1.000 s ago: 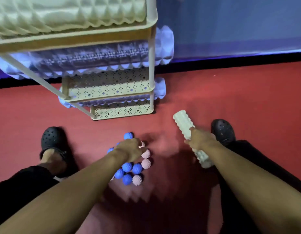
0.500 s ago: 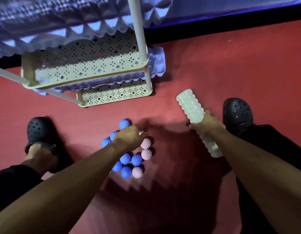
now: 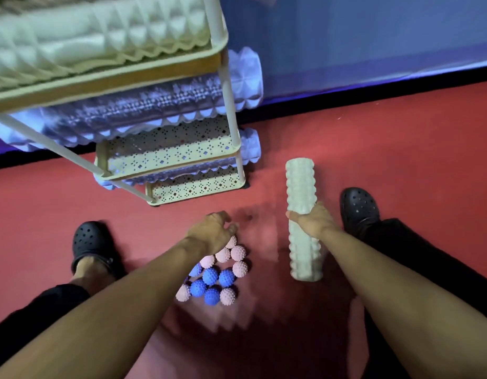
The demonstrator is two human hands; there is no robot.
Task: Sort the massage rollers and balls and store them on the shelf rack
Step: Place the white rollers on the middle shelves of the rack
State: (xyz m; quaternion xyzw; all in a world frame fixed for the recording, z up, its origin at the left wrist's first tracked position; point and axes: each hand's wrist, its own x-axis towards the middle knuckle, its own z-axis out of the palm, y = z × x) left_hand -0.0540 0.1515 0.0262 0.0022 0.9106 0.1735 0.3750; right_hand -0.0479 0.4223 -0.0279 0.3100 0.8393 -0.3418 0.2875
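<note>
White roller gripped by right hand, frame centre-right; left hand fingers curled over ball pile, grip unclear; shelf rack upper left.

A red carpeted floor fills the near and middle ground. At the far edge a black baseboard strip runs left to right, under a blue wall washed in dim bluish-violet light.
</note>
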